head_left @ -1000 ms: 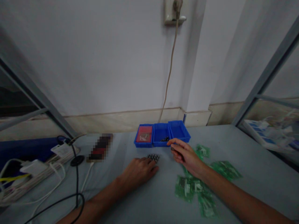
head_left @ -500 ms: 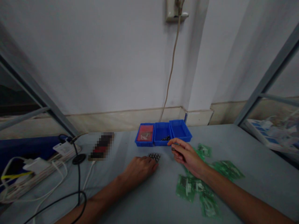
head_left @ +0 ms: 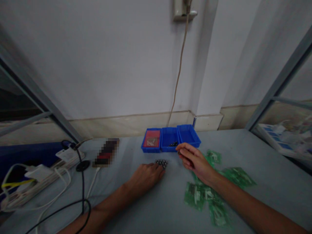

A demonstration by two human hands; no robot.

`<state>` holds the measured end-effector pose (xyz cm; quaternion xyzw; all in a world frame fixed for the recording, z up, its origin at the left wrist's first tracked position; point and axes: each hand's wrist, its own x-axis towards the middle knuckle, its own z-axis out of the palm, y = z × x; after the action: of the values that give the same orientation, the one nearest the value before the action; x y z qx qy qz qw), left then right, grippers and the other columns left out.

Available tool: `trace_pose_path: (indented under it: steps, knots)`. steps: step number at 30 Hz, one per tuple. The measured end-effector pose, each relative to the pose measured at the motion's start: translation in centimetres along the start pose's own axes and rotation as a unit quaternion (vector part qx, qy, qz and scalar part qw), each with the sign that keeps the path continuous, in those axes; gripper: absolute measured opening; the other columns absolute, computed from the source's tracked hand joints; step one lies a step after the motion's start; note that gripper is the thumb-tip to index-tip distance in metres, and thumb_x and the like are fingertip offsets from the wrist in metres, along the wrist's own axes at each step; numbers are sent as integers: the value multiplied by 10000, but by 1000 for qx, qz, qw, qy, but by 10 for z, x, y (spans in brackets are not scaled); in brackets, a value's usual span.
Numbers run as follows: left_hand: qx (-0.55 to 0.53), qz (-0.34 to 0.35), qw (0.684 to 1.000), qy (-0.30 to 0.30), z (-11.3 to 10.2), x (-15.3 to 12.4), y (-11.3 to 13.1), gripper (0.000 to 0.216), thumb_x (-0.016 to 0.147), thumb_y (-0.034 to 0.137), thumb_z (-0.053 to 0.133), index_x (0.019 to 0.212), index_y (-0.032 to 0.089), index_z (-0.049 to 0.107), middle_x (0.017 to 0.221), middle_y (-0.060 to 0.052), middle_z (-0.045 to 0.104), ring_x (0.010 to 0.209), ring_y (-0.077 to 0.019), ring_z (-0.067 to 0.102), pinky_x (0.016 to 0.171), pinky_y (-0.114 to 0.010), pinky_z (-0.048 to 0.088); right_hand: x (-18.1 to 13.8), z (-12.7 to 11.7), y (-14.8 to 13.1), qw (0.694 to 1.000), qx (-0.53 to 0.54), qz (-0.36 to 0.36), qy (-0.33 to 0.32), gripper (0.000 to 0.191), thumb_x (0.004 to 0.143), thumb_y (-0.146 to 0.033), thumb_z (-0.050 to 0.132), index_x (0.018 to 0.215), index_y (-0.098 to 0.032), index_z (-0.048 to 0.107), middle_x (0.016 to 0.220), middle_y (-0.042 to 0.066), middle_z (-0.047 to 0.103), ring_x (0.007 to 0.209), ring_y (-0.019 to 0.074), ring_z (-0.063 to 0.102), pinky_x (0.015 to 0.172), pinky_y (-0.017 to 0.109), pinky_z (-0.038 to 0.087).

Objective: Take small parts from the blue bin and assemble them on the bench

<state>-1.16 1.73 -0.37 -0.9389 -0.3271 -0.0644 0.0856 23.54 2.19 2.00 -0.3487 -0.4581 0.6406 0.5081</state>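
Note:
My left hand (head_left: 148, 175) rests on the table with its fingers curled together against a cluster of small shiny dark-and-silver metal parts (head_left: 162, 163). Its fingertips cover part of the cluster. Raised a little above the table, my right hand (head_left: 195, 161) pinches a small dark piece (head_left: 179, 152) between thumb and forefinger; its kind is too small to make out. Just behind that hand stands a blue bin (head_left: 168, 132) with several small dark parts (head_left: 173, 144) inside. Green plastic bags (head_left: 195, 196) of parts lie under and beside my right forearm.
Another blue bin (head_left: 151, 149), on the left, holds a red sheet and a small clear bag. A third blue bin (head_left: 188, 133) sits on the right. A blurred-out device (head_left: 106, 152), a power strip (head_left: 44, 182) and loose cables (head_left: 83, 191) occupy the left side. Behind is a wall.
My right hand has shifted very slightly upward, and the piece in its pinch shows less. My left hand stays at the metal parts.

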Motion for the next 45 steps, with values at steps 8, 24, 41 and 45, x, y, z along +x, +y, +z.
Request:
trace_pose_path:
  steps: [8,24,41,45]
  knots:
    - [7,4,1000,-3,0,-1,0,247,1092,241,424,1018,153,644,895,-73,710,775,-204,722,668,-287,581,-3,1,-1,998,-53,-25,-6,232,858,-376,778,1024,-241,689,824,-24,575,492,63,341,440,241,225]
    - [29,-2,999,-15,-8,1,3,221,1059,248,506,941,156,669,852,-53,735,738,-221,741,621,-306,580,0,-2,1,1000,-6,4,-11,257,908,-427,730,1042,-211,688,721,-33,533,483,57,311,440,221,181]
    - [32,7,999,-5,-7,-1,6,206,1041,251,539,911,158,668,828,-45,737,698,-224,738,588,-300,565,1,-2,0,998,-56,-36,4,247,927,-436,709,1057,-229,673,832,-15,582,484,52,319,429,212,205]
    - [28,10,1000,-2,-8,-1,6,221,1045,248,527,895,160,663,810,-40,732,683,-217,731,578,-295,556,0,-1,-1,991,-115,-66,3,264,885,-431,763,1051,-244,679,869,-15,589,513,65,384,441,220,270]
